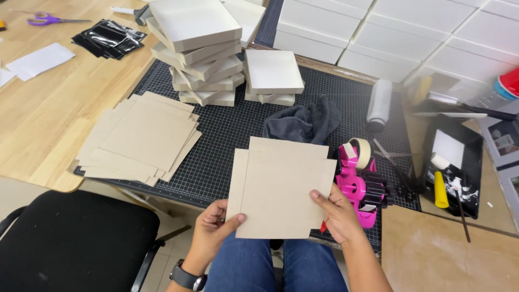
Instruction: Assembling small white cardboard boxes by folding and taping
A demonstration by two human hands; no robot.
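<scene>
Cardboard sheet: flat, scored, corners notched, held over the lap at 6 o'clock of the cutting mat. Mat is black with a grid. Tray stack at the mat's 11 o'clock, leaning; shorter tray stack beside it at 12. Loose pile of cut cardboard blanks at 9 o'clock. Grey cloth just above the sheet at 12. Pink tape dispenser at the sheet's 3 o'clock. Left hand pinches the sheet's lower-left edge, thumb on top. Right hand pinches the right edge, thumb on the face.
</scene>
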